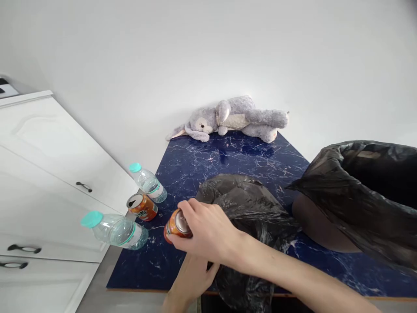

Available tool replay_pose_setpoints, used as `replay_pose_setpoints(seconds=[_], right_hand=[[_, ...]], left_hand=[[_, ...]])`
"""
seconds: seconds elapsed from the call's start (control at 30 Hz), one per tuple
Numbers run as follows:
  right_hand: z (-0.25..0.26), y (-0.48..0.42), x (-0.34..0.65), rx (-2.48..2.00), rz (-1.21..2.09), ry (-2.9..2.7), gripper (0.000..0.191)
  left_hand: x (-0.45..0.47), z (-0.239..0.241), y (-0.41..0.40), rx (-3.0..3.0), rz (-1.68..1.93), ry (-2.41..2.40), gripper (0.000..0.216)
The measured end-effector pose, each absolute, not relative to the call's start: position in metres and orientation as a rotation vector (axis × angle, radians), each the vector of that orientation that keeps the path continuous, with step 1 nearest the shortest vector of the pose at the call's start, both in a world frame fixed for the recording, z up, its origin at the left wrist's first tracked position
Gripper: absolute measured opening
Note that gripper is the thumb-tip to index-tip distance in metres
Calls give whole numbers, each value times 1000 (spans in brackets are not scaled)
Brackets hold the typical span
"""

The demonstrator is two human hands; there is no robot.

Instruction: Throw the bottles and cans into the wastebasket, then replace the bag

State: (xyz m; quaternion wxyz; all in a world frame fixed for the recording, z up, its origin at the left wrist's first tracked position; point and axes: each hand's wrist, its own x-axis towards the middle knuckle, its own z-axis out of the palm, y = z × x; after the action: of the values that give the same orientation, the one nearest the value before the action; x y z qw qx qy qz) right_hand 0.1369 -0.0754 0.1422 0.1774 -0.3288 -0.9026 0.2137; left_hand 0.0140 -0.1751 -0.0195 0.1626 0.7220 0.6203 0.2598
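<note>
The right hand (208, 232) is wrapped around an orange can (176, 226), holding it just left of the black bag (247, 208) on the blue table (228, 161). The left hand (192, 278) sits below the can, gripping the bag's near edge; its fingers are partly hidden.

Bright, even daylight, soft shadows, sharp focus, wide-angle bending at edges.

Glossy dark-blue marbled surface (228, 161); crinkled shiny black plastic bag (250, 208); smooth orange metal can (176, 226); clear plastic bottles with teal caps (117, 230); fuzzy grey cloth plush rabbit (234, 117); matt white cabinet (48, 165).
</note>
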Motion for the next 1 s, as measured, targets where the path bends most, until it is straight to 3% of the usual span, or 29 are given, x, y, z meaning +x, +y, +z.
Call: replay_pose_setpoints(seconds=[0.17,0.4,0.53,0.63,0.8,0.93,1.0], right_hand=[[122,-64,77,-771,485,-2702,50],[109,-66,34,-708,483,-2760,54],[110,-65,38,-707,532,-2755,73],[116,-65,68,-701,552,-2718,86],[120,-67,168,-668,501,-2612,63],[102,-68,246,-758,322,-2652,99],[89,-68,270,-825,239,-2629,98]], left_hand=[[10,-19,-183,2117,521,1770,53],[11,-20,-185,2119,595,1775,71],[7,-29,-188,2033,646,1822,67],[6,-33,-189,1856,739,1926,60],[8,-16,-182,1694,1072,1958,44],[8,5,-183,1664,1210,1861,32],[8,12,-190,1660,1252,1784,31]])
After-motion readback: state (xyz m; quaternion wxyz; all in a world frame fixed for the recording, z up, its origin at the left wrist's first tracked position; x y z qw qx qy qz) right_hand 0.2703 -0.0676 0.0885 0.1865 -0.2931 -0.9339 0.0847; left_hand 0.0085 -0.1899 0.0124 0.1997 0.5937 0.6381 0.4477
